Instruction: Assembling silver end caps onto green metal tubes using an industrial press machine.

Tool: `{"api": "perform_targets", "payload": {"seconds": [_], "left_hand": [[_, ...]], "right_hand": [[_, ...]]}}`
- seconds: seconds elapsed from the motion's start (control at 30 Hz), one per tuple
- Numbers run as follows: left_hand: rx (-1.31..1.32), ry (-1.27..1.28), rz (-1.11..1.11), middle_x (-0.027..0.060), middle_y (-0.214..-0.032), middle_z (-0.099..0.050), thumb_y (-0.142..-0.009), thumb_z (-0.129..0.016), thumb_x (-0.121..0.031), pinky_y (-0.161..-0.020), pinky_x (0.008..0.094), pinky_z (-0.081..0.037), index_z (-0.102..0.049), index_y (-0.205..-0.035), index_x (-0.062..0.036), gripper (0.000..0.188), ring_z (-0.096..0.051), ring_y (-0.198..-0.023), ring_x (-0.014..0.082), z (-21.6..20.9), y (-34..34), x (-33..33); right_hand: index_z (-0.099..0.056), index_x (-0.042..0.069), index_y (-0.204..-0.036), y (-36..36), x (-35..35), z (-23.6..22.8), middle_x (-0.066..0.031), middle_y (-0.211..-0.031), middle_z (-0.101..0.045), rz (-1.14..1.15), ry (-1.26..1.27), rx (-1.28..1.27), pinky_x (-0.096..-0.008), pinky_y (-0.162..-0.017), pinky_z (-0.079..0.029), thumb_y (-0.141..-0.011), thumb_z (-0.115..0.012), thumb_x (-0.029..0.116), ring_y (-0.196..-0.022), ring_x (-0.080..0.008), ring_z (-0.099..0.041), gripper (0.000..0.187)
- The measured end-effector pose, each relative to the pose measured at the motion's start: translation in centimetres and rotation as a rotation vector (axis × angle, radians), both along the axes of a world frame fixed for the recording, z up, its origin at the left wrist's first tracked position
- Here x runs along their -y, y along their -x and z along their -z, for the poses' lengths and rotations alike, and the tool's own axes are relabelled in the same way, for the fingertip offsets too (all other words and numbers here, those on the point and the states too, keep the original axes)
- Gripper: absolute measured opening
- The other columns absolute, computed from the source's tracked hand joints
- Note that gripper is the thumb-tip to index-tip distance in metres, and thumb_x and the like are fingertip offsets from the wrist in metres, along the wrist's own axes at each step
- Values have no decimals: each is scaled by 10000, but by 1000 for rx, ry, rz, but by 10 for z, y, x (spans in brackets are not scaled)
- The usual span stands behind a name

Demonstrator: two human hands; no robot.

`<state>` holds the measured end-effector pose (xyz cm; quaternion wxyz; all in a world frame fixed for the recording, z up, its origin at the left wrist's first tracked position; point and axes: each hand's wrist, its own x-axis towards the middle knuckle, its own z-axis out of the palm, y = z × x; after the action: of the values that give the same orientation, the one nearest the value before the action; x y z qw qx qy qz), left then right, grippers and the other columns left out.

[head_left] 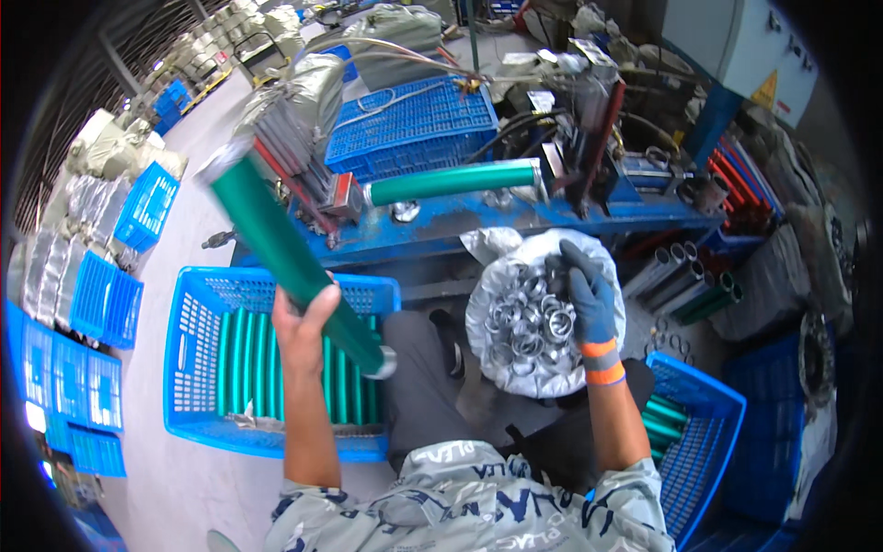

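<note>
The bare left hand (299,327) was clamped around a green cylinder (285,253), held slanting above a blue crate (198,386) of similar green tubes. The gloved right hand (581,290) reached into a silvery bag (543,317) of metal rings, fingers curled; whether they gripped a ring I could not tell. Another green cylinder (451,181) lay on the blue counter (515,216) beyond.

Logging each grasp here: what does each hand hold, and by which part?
Left hand grips a green tube near its lower end. Gloved right hand reaches into the bag of metal rings; hold unclear.
</note>
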<state>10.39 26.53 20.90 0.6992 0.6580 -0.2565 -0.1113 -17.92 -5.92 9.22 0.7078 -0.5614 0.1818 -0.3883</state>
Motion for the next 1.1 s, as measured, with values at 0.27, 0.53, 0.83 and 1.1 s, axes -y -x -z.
{"api": "perform_targets", "payload": {"seconds": [0.27, 0.53, 0.83, 1.1], "left_hand": [[814, -482, -133, 173, -1337, -742, -794, -958, -79, -1116, 466, -545, -672, -1498, -3, 763, -708, -1262, 349, -9, -48, 8], [798, -557, -138, 187, -1343, -744, -771, -944, -112, -1124, 502, -533, -681, -1496, -39, 775, -702, -1269, 406, 12, -91, 35], [1092, -666, -107, 182, -1361, -732, -804, -924, -142, -1135, 548, -491, -694, -1482, -93, 718, -665, -1300, 424, 24, -95, 92], [1148, -796, 234, 166, -1364, -706, -803, -926, -112, -1190, 544, -457, -645, -1525, -113, 775, -638, -1328, 405, 68, -77, 292]], "right_hand": [[-575, 99, -1653, -212, 121, -22, -218, -1596, -636, 241, 1065, -621, -492, -1209, -530, -952, -846, 395, -1425, -443, -654, 808], [-569, 135, -1623, -259, 173, 9, -179, -1454, -714, 263, 1445, -1107, -670, -1247, -406, -773, -947, 483, -1382, -398, -667, 993], [-473, -33, -1686, -77, 90, -35, -225, -1575, -678, 225, 551, -279, -407, -1194, -532, -982, -749, 145, -1412, -333, -693, 776], [-600, -6, -1519, 106, 53, 34, -147, -1261, -760, 516, 58, 203, -401, -923, -641, -992, -807, 379, -1042, -257, -763, 685]]}}
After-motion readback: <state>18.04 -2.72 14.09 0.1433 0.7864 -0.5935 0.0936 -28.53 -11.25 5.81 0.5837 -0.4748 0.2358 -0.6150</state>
